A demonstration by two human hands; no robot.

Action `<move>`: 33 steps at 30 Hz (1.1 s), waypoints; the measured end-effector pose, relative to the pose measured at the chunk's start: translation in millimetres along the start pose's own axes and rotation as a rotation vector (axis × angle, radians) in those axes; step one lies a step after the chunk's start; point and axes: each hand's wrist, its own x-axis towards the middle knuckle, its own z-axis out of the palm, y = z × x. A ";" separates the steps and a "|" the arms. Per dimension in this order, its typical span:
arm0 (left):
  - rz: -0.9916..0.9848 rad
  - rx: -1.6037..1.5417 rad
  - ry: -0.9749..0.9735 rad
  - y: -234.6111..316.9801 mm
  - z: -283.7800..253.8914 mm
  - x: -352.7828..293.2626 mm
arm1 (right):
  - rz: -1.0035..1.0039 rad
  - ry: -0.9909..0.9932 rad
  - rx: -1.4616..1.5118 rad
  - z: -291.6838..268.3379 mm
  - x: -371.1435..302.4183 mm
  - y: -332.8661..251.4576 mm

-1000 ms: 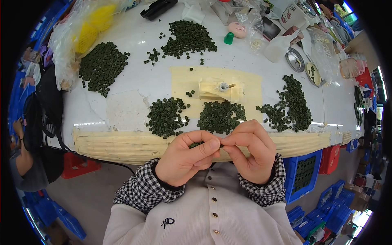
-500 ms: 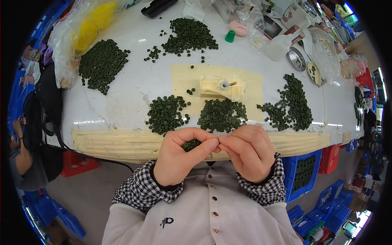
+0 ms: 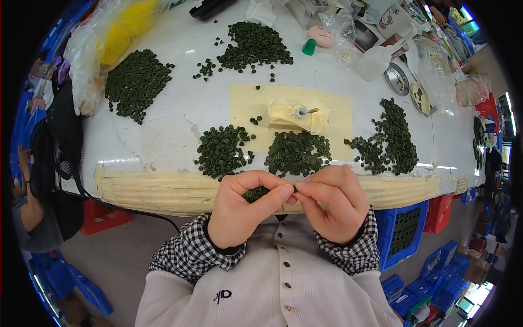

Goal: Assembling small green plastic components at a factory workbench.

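Just over the table's near edge, my left hand and my right hand meet fingertip to fingertip, both closed in a pinch. Between the tips shows a sliver of a small dark green part, mostly hidden by the fingers. Several more dark green round parts appear in the curl of my left thumb and forefinger, seemingly cupped in the palm. Beyond my hands lie piles of small ring-like green parts: one ahead of the left hand, another in the middle.
A taped block with an upright metal pin stands mid-table. More green piles lie far left, far centre and right. Plastic bags, a round tin and a green cap lie behind. A blue crate stands below right.
My right fingertips have shifted very slightly to the right, and a bit more of the small green part shows between the hands. The piles look the same.
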 end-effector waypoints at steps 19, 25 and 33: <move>0.231 0.236 0.033 -8.6 0.1 0.3 | 0.488 -0.075 0.464 -2.6 -3.0 -6.9; 0.208 0.173 0.051 -9.7 -1.4 -1.9 | 0.509 -0.080 0.515 2.2 -4.9 -8.0; -0.066 -0.480 0.128 5.3 -15.8 -7.4 | 0.464 0.043 0.359 -0.7 6.9 -6.1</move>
